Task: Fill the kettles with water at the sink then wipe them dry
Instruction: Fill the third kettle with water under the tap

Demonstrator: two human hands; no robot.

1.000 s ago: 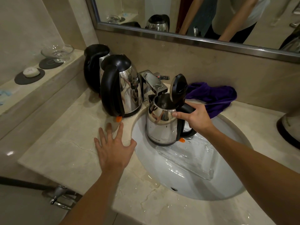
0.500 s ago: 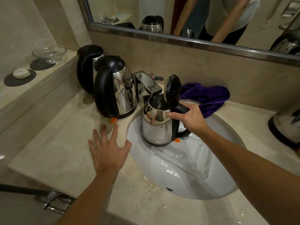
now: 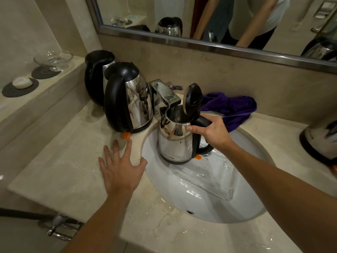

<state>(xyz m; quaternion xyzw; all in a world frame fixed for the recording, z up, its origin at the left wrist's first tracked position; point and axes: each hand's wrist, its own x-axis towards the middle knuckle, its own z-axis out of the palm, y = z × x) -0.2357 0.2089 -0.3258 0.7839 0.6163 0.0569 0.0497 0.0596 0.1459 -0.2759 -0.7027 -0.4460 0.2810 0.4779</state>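
A small steel kettle (image 3: 175,141) with its black lid flipped up sits inside the white sink (image 3: 209,203), its mouth under the chrome faucet (image 3: 164,96). My right hand (image 3: 213,131) grips its black handle. My left hand (image 3: 121,168) rests flat with spread fingers on the marble counter (image 3: 60,172) at the sink's left rim. A larger steel kettle (image 3: 127,99) with a black handle stands on the counter left of the faucet, and a black kettle (image 3: 95,73) stands behind it. A purple cloth (image 3: 231,108) lies behind the sink.
Another kettle (image 3: 321,139) shows partly at the right edge. A raised ledge on the left carries a glass dish (image 3: 52,58) and a white soap (image 3: 21,82) on dark coasters. A mirror (image 3: 209,17) spans the back wall. Water pools on the counter's front edge.
The view has shifted slightly. Both hands and the small kettle keep about the same places.
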